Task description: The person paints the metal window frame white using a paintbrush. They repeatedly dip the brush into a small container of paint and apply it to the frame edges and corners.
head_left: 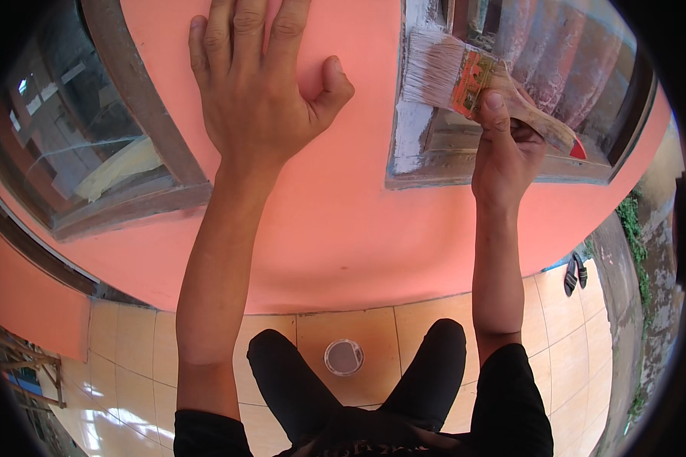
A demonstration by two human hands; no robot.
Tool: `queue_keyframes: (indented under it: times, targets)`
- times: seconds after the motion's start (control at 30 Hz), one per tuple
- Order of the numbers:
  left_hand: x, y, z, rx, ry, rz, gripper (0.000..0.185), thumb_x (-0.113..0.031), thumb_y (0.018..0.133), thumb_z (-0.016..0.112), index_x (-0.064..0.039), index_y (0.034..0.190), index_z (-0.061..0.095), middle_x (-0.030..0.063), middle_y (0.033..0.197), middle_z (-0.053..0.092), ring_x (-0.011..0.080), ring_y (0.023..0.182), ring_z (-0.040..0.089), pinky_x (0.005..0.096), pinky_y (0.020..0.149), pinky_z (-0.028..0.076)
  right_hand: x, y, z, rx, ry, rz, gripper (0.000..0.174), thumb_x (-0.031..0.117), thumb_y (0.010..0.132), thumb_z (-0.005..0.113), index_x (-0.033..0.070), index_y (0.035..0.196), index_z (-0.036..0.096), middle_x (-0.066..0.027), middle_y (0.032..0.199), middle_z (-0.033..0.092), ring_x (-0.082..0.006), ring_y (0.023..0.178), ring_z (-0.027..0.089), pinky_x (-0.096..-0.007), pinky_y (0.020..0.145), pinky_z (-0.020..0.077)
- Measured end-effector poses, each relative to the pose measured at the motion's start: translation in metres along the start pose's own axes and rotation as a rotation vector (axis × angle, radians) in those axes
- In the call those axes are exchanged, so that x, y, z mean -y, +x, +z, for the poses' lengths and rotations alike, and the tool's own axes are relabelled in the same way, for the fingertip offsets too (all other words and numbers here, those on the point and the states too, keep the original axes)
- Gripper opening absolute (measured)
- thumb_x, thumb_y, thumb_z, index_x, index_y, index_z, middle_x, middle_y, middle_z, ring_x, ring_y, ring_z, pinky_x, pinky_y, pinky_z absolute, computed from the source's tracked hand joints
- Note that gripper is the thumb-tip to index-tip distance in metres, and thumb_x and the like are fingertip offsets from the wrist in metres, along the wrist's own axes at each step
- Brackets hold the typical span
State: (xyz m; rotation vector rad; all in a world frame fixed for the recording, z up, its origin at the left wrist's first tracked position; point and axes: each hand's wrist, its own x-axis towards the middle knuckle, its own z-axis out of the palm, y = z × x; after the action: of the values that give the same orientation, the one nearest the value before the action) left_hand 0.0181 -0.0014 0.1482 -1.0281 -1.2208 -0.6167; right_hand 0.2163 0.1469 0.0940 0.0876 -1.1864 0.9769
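My right hand grips a wide flat paintbrush by its wooden handle, which has a red tip. The bristles, coated with whitish paint, lie against the left upright of a wooden window frame. That upright is partly covered in whitish paint, while the bottom rail is bare brown. My left hand is spread against the salmon-coloured wall, its upper fingertips cut off by the picture's top edge. On the floor between my knees stands a small round container with greyish-white paint in it.
To the left is a second window with a brown wooden frame. Tan floor tiles meet the wall's foot. A pair of dark sandals lies at the right, near a concrete edge. Bamboo-like furniture stands at the far left.
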Motion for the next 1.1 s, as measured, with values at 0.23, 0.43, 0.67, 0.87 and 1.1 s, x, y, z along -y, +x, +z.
queue_keyframes:
  times: [0.23,0.43,0.67,0.87,1.1]
  targets:
    - [0.004,-0.002,0.004,-0.035,0.006,0.022,0.063,-0.041,0.096,0.046,-0.005,0.146,0.055,0.0228,0.156,0.047,0.0409,0.148,0.040,0.0550,0.122,0.025,-0.001,0.002,0.001,0.009,0.012,-0.002,0.041,0.014,0.090,0.083,-0.006,0.122,0.067,-0.0095,0.105,0.074,-0.0119,0.094,0.069,-0.0270,0.088,0.0546]
    - [-0.001,0.001,-0.004,0.038,0.012,-0.013,0.063,-0.041,0.097,0.045,-0.005,0.147,0.055,0.0230,0.156,0.047,0.0409,0.148,0.039,0.0549,0.122,0.024,0.000,0.003,0.003,0.013,0.025,-0.003,0.042,0.015,0.090,0.082,-0.007,0.123,0.067,-0.0095,0.105,0.074,-0.0117,0.094,0.069,-0.0265,0.088,0.0546]
    - [-0.005,0.003,-0.009,0.098,0.039,-0.027,0.063,-0.042,0.097,0.045,-0.004,0.146,0.055,0.0232,0.156,0.047,0.0409,0.148,0.039,0.0547,0.122,0.024,0.001,0.006,0.004,0.032,0.040,0.006,0.042,0.015,0.091,0.082,-0.008,0.123,0.066,-0.0097,0.106,0.074,-0.0117,0.096,0.069,-0.0272,0.088,0.0552]
    - [0.004,-0.002,0.007,-0.056,0.004,0.031,0.062,-0.042,0.097,0.045,-0.005,0.147,0.055,0.0230,0.156,0.047,0.0414,0.148,0.040,0.0551,0.122,0.024,-0.001,0.005,0.006,0.020,0.046,0.011,0.042,0.015,0.091,0.081,-0.008,0.124,0.066,-0.0101,0.107,0.074,-0.0115,0.096,0.069,-0.0271,0.088,0.0548]
    - [0.000,0.000,0.001,-0.002,-0.008,-0.008,0.063,-0.042,0.097,0.046,-0.006,0.147,0.054,0.0224,0.156,0.047,0.0413,0.148,0.039,0.0552,0.122,0.024,-0.003,0.005,0.006,0.025,0.068,0.012,0.042,0.015,0.091,0.082,-0.008,0.123,0.066,-0.0097,0.106,0.074,-0.0113,0.095,0.069,-0.0266,0.087,0.0545]
